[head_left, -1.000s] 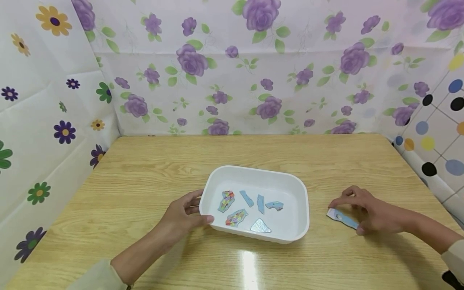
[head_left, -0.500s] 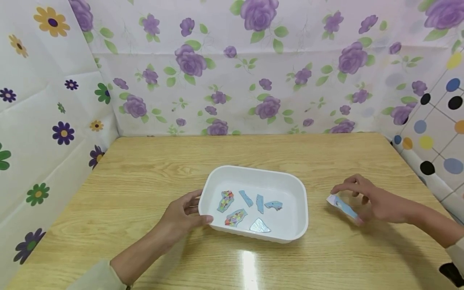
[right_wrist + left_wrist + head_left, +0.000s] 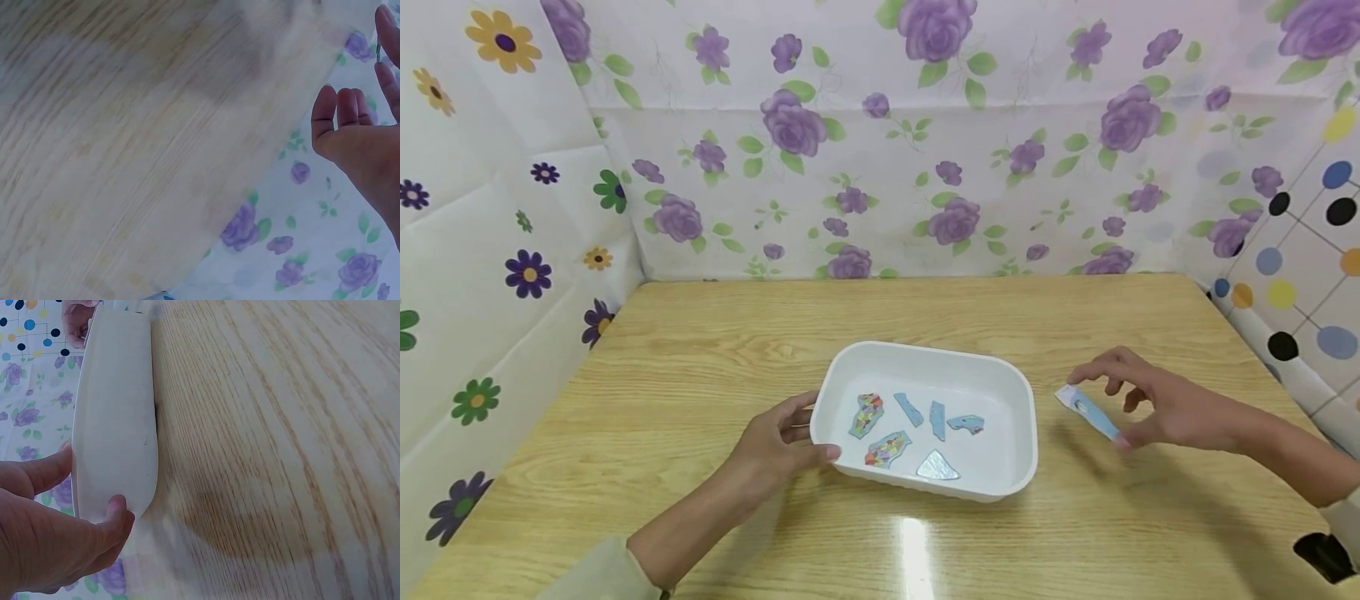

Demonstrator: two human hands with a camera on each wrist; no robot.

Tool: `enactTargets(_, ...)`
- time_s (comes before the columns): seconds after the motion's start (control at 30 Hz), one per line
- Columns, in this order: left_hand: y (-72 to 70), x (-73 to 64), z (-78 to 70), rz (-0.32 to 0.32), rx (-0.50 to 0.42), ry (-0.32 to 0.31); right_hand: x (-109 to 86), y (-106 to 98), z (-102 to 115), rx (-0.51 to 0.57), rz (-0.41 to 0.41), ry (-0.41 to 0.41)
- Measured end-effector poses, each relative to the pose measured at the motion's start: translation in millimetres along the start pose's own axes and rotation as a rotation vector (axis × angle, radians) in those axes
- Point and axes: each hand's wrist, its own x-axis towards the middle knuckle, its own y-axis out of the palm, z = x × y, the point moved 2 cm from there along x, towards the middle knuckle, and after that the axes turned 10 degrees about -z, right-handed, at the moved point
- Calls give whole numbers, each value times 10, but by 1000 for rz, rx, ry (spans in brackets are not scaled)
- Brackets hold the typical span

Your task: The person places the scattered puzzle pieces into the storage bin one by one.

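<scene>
Pinched by its two ends between thumb and fingertips, a flat, narrow light-blue piece (image 3: 1088, 411) with a whitish end is held up by my right hand (image 3: 1165, 408), just right of a white plastic tray (image 3: 1000, 462). The right wrist view shows only the thin edge of that piece between the fingertips. My left hand (image 3: 778, 446) grips the tray's left end, thumb at the front corner and fingers against the outer wall. Inside the tray lie two colourful patterned pieces (image 3: 888, 450), several pale-blue slivers (image 3: 938, 421) and a glossy triangular piece (image 3: 937, 467), spread apart.
A wood-grain table (image 3: 715, 350) bears the tray. Floral sheeting (image 3: 850, 150) hangs behind it, with a flower-print sheet (image 3: 497, 333) on the left and a dotted one (image 3: 1300, 283) on the right.
My right hand has lifted the light-blue piece from the table and moved it up and left, closer to the tray. The left hand and tray stay put.
</scene>
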Motion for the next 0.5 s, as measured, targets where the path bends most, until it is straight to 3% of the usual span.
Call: enactTargets(0.5, 0, -7, 1, -1, -5, 12, 184, 33, 491, 54, 40, 9)
